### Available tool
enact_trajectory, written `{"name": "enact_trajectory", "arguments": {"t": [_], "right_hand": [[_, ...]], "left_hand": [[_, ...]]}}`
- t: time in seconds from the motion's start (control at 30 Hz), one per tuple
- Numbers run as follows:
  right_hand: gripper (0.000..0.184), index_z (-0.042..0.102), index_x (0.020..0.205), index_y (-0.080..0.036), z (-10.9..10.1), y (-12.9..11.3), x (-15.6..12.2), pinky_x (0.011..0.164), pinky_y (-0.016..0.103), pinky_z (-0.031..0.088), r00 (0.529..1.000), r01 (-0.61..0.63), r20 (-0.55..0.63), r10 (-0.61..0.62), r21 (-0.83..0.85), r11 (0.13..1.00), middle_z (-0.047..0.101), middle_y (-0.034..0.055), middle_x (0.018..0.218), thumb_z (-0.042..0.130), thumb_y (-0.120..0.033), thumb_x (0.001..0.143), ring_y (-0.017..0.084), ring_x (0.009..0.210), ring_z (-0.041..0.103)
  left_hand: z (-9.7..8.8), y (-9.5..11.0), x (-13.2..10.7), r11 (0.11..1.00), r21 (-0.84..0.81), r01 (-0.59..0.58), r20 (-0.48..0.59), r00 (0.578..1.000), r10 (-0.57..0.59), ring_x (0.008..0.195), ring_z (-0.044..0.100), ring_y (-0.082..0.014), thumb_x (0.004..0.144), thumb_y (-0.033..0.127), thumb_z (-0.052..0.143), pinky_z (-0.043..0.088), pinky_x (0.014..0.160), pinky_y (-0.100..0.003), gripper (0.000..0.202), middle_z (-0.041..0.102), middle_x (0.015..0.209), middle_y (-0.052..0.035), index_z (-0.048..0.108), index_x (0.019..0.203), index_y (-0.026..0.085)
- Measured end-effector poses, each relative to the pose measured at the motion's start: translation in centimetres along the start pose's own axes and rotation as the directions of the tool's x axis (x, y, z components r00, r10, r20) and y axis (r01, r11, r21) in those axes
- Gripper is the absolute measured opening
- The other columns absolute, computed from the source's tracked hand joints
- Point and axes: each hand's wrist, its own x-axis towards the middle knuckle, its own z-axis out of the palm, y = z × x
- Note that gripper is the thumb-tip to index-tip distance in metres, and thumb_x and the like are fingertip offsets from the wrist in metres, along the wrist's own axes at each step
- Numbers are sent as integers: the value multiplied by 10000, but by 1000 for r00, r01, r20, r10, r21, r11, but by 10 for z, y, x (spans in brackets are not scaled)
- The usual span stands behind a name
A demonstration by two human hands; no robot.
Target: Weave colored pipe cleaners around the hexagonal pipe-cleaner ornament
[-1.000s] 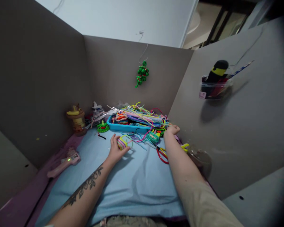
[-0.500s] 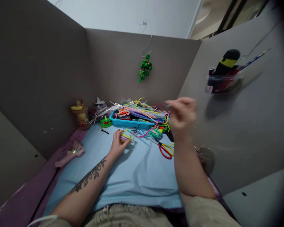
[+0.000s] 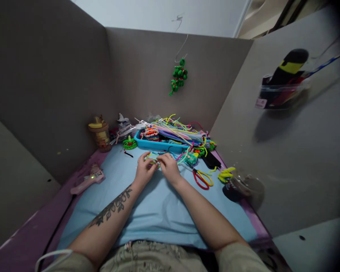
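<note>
My left hand [image 3: 144, 169] is closed around a small pastel pipe-cleaner piece [image 3: 152, 156] with yellow and pale green strands, just in front of the blue tray. My right hand [image 3: 170, 170] meets it from the right, its fingers pinched at the piece's edge; the fingers hide most of the join. Right of my right hand lie a teal pipe-cleaner figure [image 3: 191, 158] and scissors with red and yellow handles [image 3: 202, 180].
A blue tray [image 3: 161, 146] heaped with pipe cleaners [image 3: 178, 132] stands at the back. A pink glue gun [image 3: 87, 182] with a lit green light lies left. A green figure [image 3: 129, 143], cup [image 3: 99, 136] and black phone-like object [image 3: 211, 160] surround it. Green ornaments [image 3: 179, 76] hang behind.
My right hand has come down from its raised position on the right to the piece in my left hand. The view has shifted slightly, uncovering yellow pieces at the right.
</note>
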Motion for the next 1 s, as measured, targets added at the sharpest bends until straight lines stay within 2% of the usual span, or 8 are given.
{"name": "enact_trajectory", "arguments": {"t": [0.13,0.23,0.33,0.47,0.67,0.77,1.0], "right_hand": [[212,645,932,-228,0,-7,-7,814,345,459,998,-8,-64,11,49,999,585,71,900,442,-202,876,203,880,557],[207,643,924,-229,-3,-7,-9,806,343,459,997,-6,-79,10,52,999,587,66,882,443,-206,875,201,867,558],[204,649,908,-236,-3,-7,-10,797,337,460,1000,12,-29,-10,45,999,587,61,866,459,-185,855,201,858,561],[181,660,864,-236,-2,-8,-10,792,335,463,998,53,28,-55,49,997,586,56,842,491,-177,838,200,853,563],[150,653,836,-231,-7,-10,-9,793,338,447,995,57,77,-56,-5,998,594,54,841,506,-198,838,203,860,556],[157,634,804,-217,-8,-9,-8,789,332,434,994,75,90,-69,-62,995,591,56,841,486,-186,845,204,860,547],[145,602,809,-200,-6,-5,-8,757,304,433,997,51,59,-44,-112,992,570,54,825,469,-185,863,193,831,543]], "left_hand": [[-4,2,0,996,67,-67,-31,997,69,1177,453,-242,824,318,565,387,1015,-489,152,519,1205,-75,683,838,223],[-7,0,0,982,133,-134,4,991,134,1216,416,-241,823,308,572,335,1049,-496,141,524,1222,-62,688,862,239],[-8,-4,0,976,141,-167,36,986,164,1256,373,-253,817,297,578,301,1064,-503,125,520,1239,-61,688,835,241],[-7,-11,1,986,103,-133,102,987,122,1280,346,-270,813,291,576,284,1060,-533,129,511,1266,-62,687,862,248],[-9,-6,2,983,111,-148,152,980,131,1289,335,-265,803,263,573,267,1074,-527,129,545,1224,-51,689,858,249],[-9,-2,1,975,127,-182,145,976,164,1277,354,-259,798,247,576,284,1070,-514,125,564,1190,-53,689,852,242],[-12,1,0,964,134,-228,12,973,229,1199,447,-246,776,255,633,377,1010,-483,92,615,1090,-53,681,851,235]]}}
